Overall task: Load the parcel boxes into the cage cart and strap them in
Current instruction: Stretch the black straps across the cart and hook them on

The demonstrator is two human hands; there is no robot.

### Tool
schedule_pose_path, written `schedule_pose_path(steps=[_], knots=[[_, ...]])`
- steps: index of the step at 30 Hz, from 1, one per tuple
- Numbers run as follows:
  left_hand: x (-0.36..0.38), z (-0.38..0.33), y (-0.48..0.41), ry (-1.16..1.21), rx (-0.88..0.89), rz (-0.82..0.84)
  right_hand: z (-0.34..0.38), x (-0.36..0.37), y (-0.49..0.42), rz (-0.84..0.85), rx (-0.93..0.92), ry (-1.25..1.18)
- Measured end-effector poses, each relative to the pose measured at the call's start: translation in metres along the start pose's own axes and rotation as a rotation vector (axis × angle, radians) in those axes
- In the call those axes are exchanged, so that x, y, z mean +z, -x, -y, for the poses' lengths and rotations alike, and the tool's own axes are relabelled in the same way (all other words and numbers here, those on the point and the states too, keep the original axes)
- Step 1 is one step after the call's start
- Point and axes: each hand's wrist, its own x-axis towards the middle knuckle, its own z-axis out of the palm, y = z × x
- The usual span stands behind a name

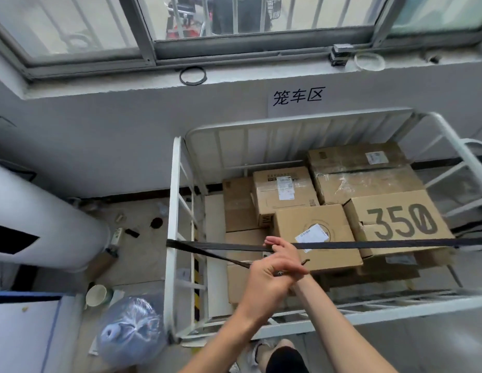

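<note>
A white metal cage cart (172,211) stands against the wall and holds several cardboard parcel boxes, one printed "350" (404,219). A black strap (382,244) runs taut across the cart's open front, from the left post to the right side. A second length of the strap slants from the left post down to my hands. My left hand (264,281) grips this slanting length. My right hand (284,251) crosses just above it, fingers curled on the taut strap in front of a box with a white label (312,232).
A large white cylinder (40,219) lies at the left. A tied plastic bag (132,329) and a paper cup (97,294) sit on the floor beside the cart. Small litter lies near the wall. A window sill (234,76) and a paper sign (297,96) are above.
</note>
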Motion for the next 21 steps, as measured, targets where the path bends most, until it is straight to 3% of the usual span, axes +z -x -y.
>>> schedule_pose_path(steps=[8, 11, 16, 19, 21], knots=[[0.071, 0.039, 0.034, -0.258, -0.084, -0.084, -0.002, -0.047, -0.027, 0.188, 0.112, -0.306], [0.118, 0.056, 0.034, -0.494, 0.007, -0.184, 0.004, -0.064, -0.031, 0.327, 0.224, -0.331], [0.178, 0.069, 0.025, -0.720, 0.043, -0.344, 0.017, -0.112, -0.009, 0.687, 0.255, 0.116], [0.202, 0.067, 0.022, -0.735, 0.103, -0.481, 0.027, -0.146, 0.007, 0.859, 0.235, 0.436], [0.213, 0.067, 0.021, -0.727, 0.156, -0.574, 0.034, -0.165, 0.016, 0.976, 0.233, 0.526]])
